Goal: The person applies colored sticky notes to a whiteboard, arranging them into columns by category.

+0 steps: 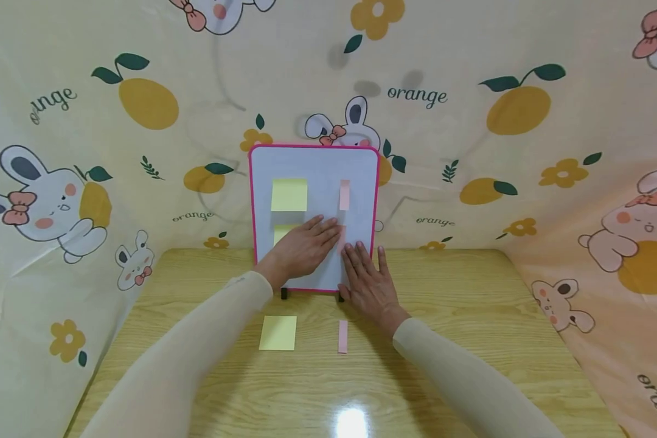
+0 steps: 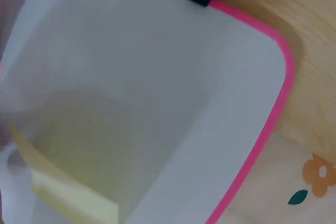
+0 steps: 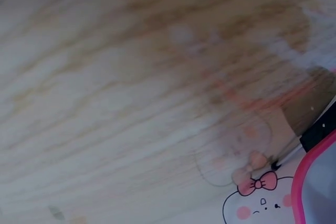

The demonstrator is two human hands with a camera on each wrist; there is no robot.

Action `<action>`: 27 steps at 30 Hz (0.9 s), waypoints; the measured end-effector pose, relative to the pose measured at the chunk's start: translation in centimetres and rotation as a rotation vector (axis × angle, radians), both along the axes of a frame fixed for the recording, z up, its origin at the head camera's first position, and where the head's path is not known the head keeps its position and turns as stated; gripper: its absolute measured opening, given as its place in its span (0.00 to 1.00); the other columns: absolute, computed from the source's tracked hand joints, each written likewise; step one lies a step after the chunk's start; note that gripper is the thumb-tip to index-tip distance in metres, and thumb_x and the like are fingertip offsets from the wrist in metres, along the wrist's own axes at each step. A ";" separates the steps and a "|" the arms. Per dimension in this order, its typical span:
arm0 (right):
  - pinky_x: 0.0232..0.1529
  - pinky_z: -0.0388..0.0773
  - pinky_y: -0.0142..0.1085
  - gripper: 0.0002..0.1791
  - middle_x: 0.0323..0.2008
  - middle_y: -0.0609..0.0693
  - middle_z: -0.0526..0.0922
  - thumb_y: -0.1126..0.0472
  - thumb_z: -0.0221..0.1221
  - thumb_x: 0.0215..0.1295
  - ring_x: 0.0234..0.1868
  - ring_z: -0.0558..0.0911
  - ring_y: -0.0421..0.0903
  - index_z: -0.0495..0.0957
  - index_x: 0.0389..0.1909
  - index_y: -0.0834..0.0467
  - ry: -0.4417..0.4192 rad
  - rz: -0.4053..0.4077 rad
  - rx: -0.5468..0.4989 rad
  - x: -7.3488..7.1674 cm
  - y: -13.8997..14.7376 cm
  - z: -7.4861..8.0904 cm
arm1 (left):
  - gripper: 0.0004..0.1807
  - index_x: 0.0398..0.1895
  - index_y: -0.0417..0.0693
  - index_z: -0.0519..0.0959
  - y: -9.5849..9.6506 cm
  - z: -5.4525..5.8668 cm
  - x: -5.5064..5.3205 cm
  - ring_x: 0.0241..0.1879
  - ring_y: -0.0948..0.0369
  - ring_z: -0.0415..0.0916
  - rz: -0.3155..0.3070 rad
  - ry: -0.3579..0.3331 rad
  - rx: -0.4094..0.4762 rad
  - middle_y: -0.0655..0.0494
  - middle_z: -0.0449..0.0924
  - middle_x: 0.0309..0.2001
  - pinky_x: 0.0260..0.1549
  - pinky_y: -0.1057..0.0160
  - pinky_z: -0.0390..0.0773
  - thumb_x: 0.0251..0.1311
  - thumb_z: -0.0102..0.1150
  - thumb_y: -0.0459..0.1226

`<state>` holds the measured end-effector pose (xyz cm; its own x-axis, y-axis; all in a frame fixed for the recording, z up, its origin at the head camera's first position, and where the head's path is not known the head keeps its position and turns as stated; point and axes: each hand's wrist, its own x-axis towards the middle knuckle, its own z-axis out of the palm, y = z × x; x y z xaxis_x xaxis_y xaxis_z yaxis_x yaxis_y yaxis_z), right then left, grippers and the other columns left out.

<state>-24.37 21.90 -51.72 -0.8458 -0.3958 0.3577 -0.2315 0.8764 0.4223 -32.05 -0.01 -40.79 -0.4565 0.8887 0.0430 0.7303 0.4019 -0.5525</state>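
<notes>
A small whiteboard (image 1: 320,164) with a pink rim stands on black feet. My left hand (image 1: 305,248) reaches across its lower half, fingers extended, fingertips right at a lower pink sticky strip (image 1: 342,232). That hand covers much of a lower yellow sticky note (image 1: 282,232); in the left wrist view a yellow note (image 2: 76,195) curls away from the board. My right hand (image 1: 371,286) lies with fingers spread over the board's lower right edge, its fingertips just below the strip. Higher up are another yellow note (image 1: 289,194) and another pink strip (image 1: 345,194).
On the wooden table (image 1: 443,359), in front of the board, lie a yellow sticky note (image 1: 278,333) and a pink strip (image 1: 342,336). A black foot (image 1: 284,294) juts out under the board. Patterned cloth (image 1: 449,140) hangs behind and along both sides.
</notes>
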 end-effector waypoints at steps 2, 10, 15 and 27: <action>0.84 0.45 0.63 0.46 0.87 0.52 0.44 0.35 0.45 0.78 0.87 0.46 0.54 0.48 0.86 0.57 0.020 0.014 -0.005 -0.1 0.0 -0.1 | 0.31 0.84 0.43 0.57 -0.1 -0.4 0.0 0.85 0.55 0.48 -0.011 -0.001 0.003 0.52 0.54 0.84 0.85 0.51 0.48 0.84 0.40 0.44; 0.83 0.44 0.63 0.46 0.87 0.52 0.46 0.36 0.49 0.77 0.86 0.47 0.55 0.50 0.85 0.58 0.028 0.031 -0.036 -0.2 -0.2 -0.3 | 0.33 0.86 0.47 0.52 -0.6 -1.1 -0.8 0.86 0.58 0.43 -0.029 -0.007 -0.044 0.55 0.47 0.86 0.85 0.52 0.44 0.84 0.38 0.45; 0.84 0.41 0.64 0.45 0.87 0.51 0.44 0.36 0.46 0.78 0.87 0.43 0.55 0.48 0.86 0.57 -0.002 0.004 -0.018 -0.2 -0.2 -0.2 | 0.33 0.86 0.50 0.52 -0.8 -0.2 -1.3 0.86 0.58 0.44 -0.020 0.010 -0.061 0.57 0.49 0.86 0.85 0.52 0.43 0.83 0.39 0.46; 0.84 0.40 0.64 0.45 0.87 0.51 0.43 0.35 0.43 0.79 0.87 0.42 0.55 0.48 0.86 0.57 -0.008 -0.010 -0.009 -0.1 -0.1 -0.2 | 0.35 0.86 0.48 0.53 -0.9 -0.4 -1.5 0.86 0.58 0.44 -0.051 -0.059 -0.007 0.56 0.49 0.86 0.86 0.52 0.42 0.82 0.43 0.48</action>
<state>-24.47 21.82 -51.87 -0.8527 -0.3842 0.3541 -0.2263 0.8824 0.4125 -33.59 -0.87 -41.15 -0.4125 0.9109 0.0107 0.7809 0.3596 -0.5107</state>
